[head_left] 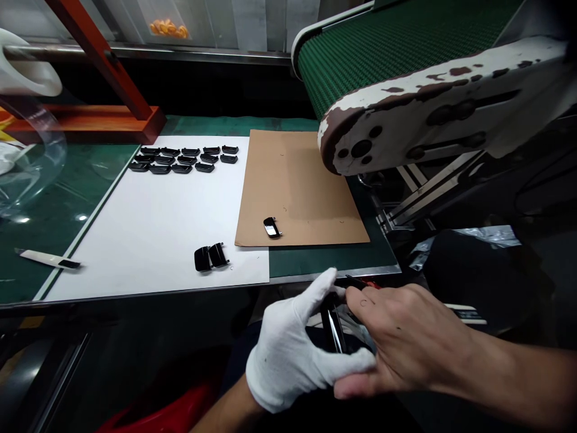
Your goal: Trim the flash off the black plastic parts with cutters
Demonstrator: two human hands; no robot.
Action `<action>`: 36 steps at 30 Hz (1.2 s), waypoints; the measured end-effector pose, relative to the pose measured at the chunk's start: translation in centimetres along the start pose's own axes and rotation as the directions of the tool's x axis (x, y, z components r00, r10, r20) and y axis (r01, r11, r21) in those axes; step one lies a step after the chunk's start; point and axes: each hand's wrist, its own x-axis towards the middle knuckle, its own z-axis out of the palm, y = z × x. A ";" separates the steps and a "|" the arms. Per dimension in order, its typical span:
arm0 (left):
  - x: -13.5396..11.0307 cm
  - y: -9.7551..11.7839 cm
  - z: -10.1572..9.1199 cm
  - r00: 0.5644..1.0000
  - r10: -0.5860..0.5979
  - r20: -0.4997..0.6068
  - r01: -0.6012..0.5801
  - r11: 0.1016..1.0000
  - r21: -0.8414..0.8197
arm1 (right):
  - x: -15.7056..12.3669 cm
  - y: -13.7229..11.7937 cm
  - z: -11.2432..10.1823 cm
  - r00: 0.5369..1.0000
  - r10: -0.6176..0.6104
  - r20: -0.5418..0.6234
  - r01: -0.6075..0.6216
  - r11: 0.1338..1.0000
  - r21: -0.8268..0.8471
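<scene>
My left hand (293, 349), in a white glove, is closed around a glossy black plastic part (333, 328) just off the front edge of the table. My bare right hand (406, 337) is curled up against it, its thumb meeting the gloved thumb. A red-and-black tool (370, 284) pokes out above the right fingers; its kind is mostly hidden by the hand. One similar black part (271, 227) lies on the brown cardboard sheet (311, 186). Two more black parts (211, 257) rest side by side at the front of the white sheet (157, 240).
Several black parts (182, 160) stand in rows at the back of the white sheet. A white-handled knife (49, 259) lies at left, near a wooden stand (90, 120) with a tape roll (33, 72). The green conveyor (396, 54) overhangs the cardboard on the right.
</scene>
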 end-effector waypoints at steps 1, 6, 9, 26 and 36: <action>0.0 0.0 0.0 1.000 -0.003 -0.001 0.003 1.000 0.000 | 0.0 0.0 0.0 1.000 -0.004 -0.005 0.004 1.000 -0.006; 0.0 0.0 0.1 1.000 -0.006 -0.017 0.006 1.000 0.008 | 0.2 0.1 0.2 1.000 -0.011 0.027 0.011 1.000 -0.011; 0.0 0.0 0.1 1.000 -0.013 -0.026 0.013 1.000 0.014 | 0.3 0.1 0.3 0.998 -0.011 0.063 0.011 1.000 0.003; 0.3 -0.4 0.3 0.998 -0.026 -0.058 0.030 0.998 0.063 | 0.2 0.2 0.7 0.999 -0.042 0.014 0.042 0.999 0.002; 0.3 -0.7 0.4 0.997 -0.026 -0.070 0.031 0.997 0.071 | 0.1 0.4 1.1 0.998 -0.066 0.006 0.066 0.998 0.004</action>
